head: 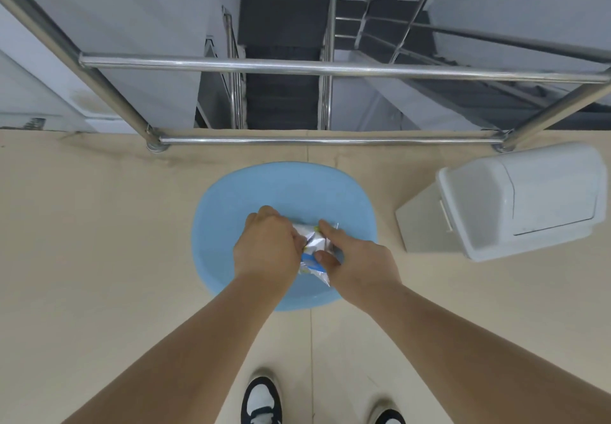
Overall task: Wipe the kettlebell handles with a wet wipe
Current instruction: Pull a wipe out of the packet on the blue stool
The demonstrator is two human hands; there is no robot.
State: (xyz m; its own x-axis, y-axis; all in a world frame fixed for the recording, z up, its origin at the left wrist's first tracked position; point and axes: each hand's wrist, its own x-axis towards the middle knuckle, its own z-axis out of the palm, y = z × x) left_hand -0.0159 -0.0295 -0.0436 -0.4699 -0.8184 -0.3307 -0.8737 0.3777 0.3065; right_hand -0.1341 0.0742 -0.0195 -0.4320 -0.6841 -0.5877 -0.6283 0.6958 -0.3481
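Two hands, left (267, 246) and right (358, 263), each had a closed grip on one foil packet (314, 251), mostly hidden between them, above one blue basin (284, 188); one bin (515, 198) stood near.

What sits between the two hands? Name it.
A small silver-and-blue wet wipe packet, gripped by the left hand and right hand above the blue basin, in the head view.

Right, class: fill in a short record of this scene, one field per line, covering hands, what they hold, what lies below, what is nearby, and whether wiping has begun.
left hand: closed on the packet's left side
right hand: pinching the packet's right side
wet wipe packet: held between both hands
blue basin: on the floor, below the hands
white bin: on the floor, to the right
railing: beyond the basin
kettlebells: none in view
task stage: wiping not started
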